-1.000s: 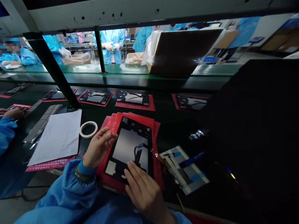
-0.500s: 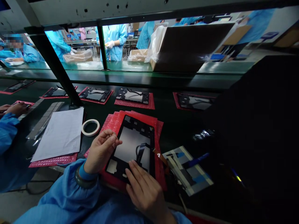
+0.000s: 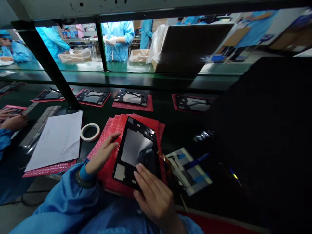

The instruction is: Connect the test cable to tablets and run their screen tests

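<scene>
A black tablet back panel (image 3: 136,149) with a grey middle and a dark ribbon cable sits on a stack of red bubble-wrap sheets (image 3: 157,126). Its near edge is raised and the panel is turned slightly. My right hand (image 3: 152,193) is closed on the panel's near edge, thumb on top. My left hand (image 3: 102,156) lies just left of the panel over the red sheets, fingers stretched out, holding nothing. An orange flex strip (image 3: 163,160) sticks out at the panel's right edge.
A tape roll (image 3: 90,131) and a white paper sheet (image 3: 56,139) lie to the left. A label sheet (image 3: 190,172) and blue pen (image 3: 197,160) lie to the right. More panels (image 3: 131,98) ride the belt behind. A co-worker's hands (image 3: 13,122) work at far left. A dark bulk (image 3: 263,130) fills the right.
My left hand has let go of the panel's left edge and opened. My right hand has lifted and turned the panel's near edge.
</scene>
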`<move>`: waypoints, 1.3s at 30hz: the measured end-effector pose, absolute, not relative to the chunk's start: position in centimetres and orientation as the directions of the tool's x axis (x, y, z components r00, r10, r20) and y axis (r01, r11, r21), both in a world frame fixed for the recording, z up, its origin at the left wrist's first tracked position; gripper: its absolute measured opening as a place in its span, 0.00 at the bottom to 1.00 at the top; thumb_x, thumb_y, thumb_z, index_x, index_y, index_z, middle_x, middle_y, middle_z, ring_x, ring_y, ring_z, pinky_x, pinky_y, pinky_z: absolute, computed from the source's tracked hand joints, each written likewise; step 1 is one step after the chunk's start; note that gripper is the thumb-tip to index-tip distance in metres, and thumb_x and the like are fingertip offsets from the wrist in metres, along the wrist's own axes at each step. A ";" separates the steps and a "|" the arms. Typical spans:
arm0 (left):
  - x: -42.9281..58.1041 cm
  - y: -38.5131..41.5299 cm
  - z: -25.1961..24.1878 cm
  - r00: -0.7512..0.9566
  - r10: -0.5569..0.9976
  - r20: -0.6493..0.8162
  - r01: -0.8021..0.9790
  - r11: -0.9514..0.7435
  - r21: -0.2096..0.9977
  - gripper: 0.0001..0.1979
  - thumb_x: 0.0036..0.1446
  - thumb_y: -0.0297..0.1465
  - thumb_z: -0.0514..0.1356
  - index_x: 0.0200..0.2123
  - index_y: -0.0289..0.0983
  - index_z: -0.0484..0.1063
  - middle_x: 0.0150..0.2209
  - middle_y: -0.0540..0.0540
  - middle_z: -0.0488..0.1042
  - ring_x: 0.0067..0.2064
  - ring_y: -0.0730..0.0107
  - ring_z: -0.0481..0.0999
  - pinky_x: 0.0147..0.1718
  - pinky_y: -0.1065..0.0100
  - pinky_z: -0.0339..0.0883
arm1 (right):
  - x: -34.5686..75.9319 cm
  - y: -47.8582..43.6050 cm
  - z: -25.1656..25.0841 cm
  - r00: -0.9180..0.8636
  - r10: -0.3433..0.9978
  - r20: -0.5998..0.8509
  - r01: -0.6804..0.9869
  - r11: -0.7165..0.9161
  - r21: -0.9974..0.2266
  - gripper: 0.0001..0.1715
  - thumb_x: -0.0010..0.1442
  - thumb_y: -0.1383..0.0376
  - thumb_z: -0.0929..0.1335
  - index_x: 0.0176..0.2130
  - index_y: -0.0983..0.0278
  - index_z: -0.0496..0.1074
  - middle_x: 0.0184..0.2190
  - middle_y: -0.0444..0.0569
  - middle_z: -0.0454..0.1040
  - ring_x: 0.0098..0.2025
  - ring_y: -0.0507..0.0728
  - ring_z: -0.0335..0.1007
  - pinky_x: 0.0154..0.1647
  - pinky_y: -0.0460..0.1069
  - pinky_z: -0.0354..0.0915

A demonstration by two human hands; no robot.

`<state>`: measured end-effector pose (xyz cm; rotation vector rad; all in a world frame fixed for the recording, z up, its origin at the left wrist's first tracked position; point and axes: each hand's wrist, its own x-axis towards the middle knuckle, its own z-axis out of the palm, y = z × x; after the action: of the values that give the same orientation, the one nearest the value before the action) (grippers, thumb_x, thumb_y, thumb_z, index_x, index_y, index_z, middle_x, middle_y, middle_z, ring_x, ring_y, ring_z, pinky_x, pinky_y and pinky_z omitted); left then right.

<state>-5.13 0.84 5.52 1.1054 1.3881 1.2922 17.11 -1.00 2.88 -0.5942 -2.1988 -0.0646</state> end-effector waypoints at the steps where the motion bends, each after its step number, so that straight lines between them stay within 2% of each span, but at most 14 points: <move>1: -5.1 0.7 4.7 -0.098 0.994 -0.052 0.210 0.072 0.975 0.22 0.60 0.36 0.57 0.56 0.39 0.70 0.61 0.40 0.69 0.65 0.52 0.63 0.65 0.48 0.54 | 17.6 -0.9 3.1 -0.517 0.395 0.759 0.436 0.885 -0.164 0.26 0.61 0.73 0.64 0.58 0.72 0.68 0.50 0.60 0.78 0.57 0.62 0.72 0.51 0.53 0.75; 5: -4.2 -0.1 1.1 0.078 0.983 0.164 0.757 -0.166 0.633 0.26 0.62 0.37 0.55 0.61 0.34 0.65 0.66 0.33 0.60 0.71 0.44 0.48 0.65 0.38 0.48 | 19.6 -0.3 3.5 -0.329 0.469 0.819 0.555 0.798 -0.234 0.30 0.63 0.71 0.65 0.63 0.69 0.63 0.49 0.58 0.79 0.50 0.59 0.78 0.46 0.49 0.76; 8: -3.7 -0.6 -0.6 0.088 0.964 0.250 0.873 -0.195 0.447 0.27 0.64 0.38 0.53 0.62 0.31 0.61 0.66 0.29 0.60 0.70 0.41 0.48 0.63 0.36 0.52 | 21.4 0.3 3.8 0.261 0.554 0.790 0.706 0.449 -0.548 0.17 0.61 0.67 0.69 0.51 0.65 0.76 0.35 0.51 0.83 0.37 0.57 0.81 0.39 0.46 0.75; 10: -3.6 -0.7 -0.5 0.067 0.952 0.298 0.883 -0.196 0.427 0.28 0.63 0.40 0.54 0.62 0.30 0.61 0.66 0.27 0.57 0.71 0.38 0.45 0.63 0.34 0.49 | 22.6 0.8 4.3 0.659 0.514 0.548 0.486 0.264 -0.833 0.15 0.61 0.61 0.69 0.46 0.65 0.77 0.33 0.50 0.82 0.36 0.57 0.80 0.37 0.47 0.75; 12: -3.4 -0.7 0.6 0.019 0.947 0.320 0.851 -0.184 0.493 0.29 0.62 0.42 0.55 0.62 0.31 0.62 0.68 0.27 0.53 0.71 0.38 0.42 0.64 0.34 0.45 | 23.6 1.1 4.9 0.796 0.559 0.231 0.118 0.231 -0.966 0.20 0.62 0.57 0.67 0.49 0.65 0.75 0.38 0.50 0.81 0.40 0.58 0.79 0.40 0.51 0.75; 14: -2.7 -0.8 2.4 -0.003 0.975 0.221 0.721 -0.151 0.677 0.30 0.61 0.44 0.57 0.61 0.34 0.64 0.67 0.29 0.56 0.70 0.40 0.50 0.64 0.37 0.47 | 23.9 1.2 5.2 0.721 0.693 0.000 -0.198 0.205 -0.958 0.21 0.60 0.56 0.67 0.50 0.63 0.74 0.40 0.49 0.81 0.43 0.59 0.78 0.44 0.55 0.76; 17: -0.2 -1.1 5.1 0.197 0.972 -0.129 0.239 0.080 0.968 0.29 0.59 0.47 0.58 0.59 0.39 0.68 0.58 0.34 0.71 0.59 0.48 0.70 0.61 0.44 0.59 | 22.4 0.6 4.9 0.469 0.864 -0.180 -0.509 0.098 -0.855 0.19 0.53 0.58 0.69 0.45 0.60 0.75 0.36 0.48 0.80 0.42 0.60 0.78 0.45 0.59 0.76; 19: 2.2 -1.4 6.4 0.334 0.910 -0.246 -0.131 0.304 0.944 0.27 0.57 0.48 0.60 0.56 0.40 0.72 0.53 0.38 0.76 0.56 0.51 0.73 0.60 0.50 0.63 | 20.3 -0.1 4.2 0.319 0.919 -0.232 -0.649 0.033 -0.760 0.18 0.49 0.60 0.71 0.42 0.59 0.75 0.35 0.47 0.80 0.42 0.61 0.78 0.46 0.60 0.75; 22: 5.0 -2.0 7.6 0.219 0.888 -0.405 -0.442 0.460 0.770 0.20 0.53 0.40 0.67 0.50 0.43 0.77 0.48 0.46 0.81 0.55 0.56 0.75 0.57 0.59 0.67 | 17.8 -1.3 2.9 0.125 0.968 -0.215 -0.723 -0.060 -0.689 0.16 0.48 0.61 0.73 0.41 0.57 0.75 0.38 0.46 0.80 0.45 0.60 0.76 0.49 0.57 0.74; 26: 4.5 -2.3 7.9 0.152 0.795 -0.587 -0.600 0.546 0.585 0.14 0.56 0.34 0.65 0.46 0.41 0.79 0.46 0.46 0.82 0.55 0.56 0.76 0.56 0.59 0.70 | 19.5 -2.0 0.8 0.085 0.983 -0.161 -0.496 -0.099 -0.863 0.18 0.56 0.49 0.71 0.39 0.60 0.75 0.39 0.48 0.80 0.45 0.59 0.76 0.47 0.55 0.74; 28: 2.7 -2.1 7.6 0.150 0.767 -0.624 -0.653 0.551 0.520 0.09 0.58 0.32 0.63 0.41 0.38 0.81 0.45 0.44 0.82 0.54 0.54 0.77 0.56 0.55 0.71 | 22.2 -1.4 -0.2 0.211 0.973 -0.097 -0.237 -0.045 -0.970 0.24 0.61 0.45 0.65 0.36 0.61 0.76 0.36 0.50 0.80 0.42 0.60 0.77 0.44 0.55 0.74; 30: 1.1 -1.8 7.2 0.099 0.764 -0.638 -0.685 0.517 0.513 0.07 0.59 0.27 0.61 0.36 0.38 0.81 0.44 0.45 0.83 0.52 0.54 0.79 0.56 0.50 0.71 | 24.8 -0.1 -1.0 0.315 0.946 0.078 0.100 0.049 -0.994 0.27 0.65 0.46 0.61 0.36 0.62 0.77 0.34 0.52 0.80 0.40 0.60 0.77 0.44 0.56 0.73; 34: -0.3 -1.3 6.4 0.044 0.774 -0.632 -0.648 0.503 0.571 0.09 0.55 0.21 0.62 0.32 0.38 0.81 0.42 0.47 0.83 0.48 0.56 0.81 0.55 0.47 0.71 | 26.8 3.2 -2.6 0.123 0.867 0.483 0.647 0.299 -0.702 0.19 0.67 0.55 0.62 0.44 0.62 0.77 0.45 0.56 0.78 0.53 0.63 0.72 0.58 0.61 0.67; 39: -0.6 -1.0 5.6 -0.037 0.796 -0.605 -0.584 0.474 0.659 0.06 0.49 0.20 0.64 0.30 0.35 0.80 0.36 0.46 0.82 0.43 0.52 0.82 0.47 0.41 0.75 | 25.4 4.9 -4.2 -0.134 0.871 0.473 0.798 0.378 -0.469 0.15 0.67 0.62 0.63 0.47 0.62 0.77 0.52 0.57 0.75 0.64 0.66 0.61 0.65 0.69 0.55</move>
<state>-0.63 -1.00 5.59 0.2294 1.1546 1.1258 25.41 4.94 -4.18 -1.4362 -1.9436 0.1335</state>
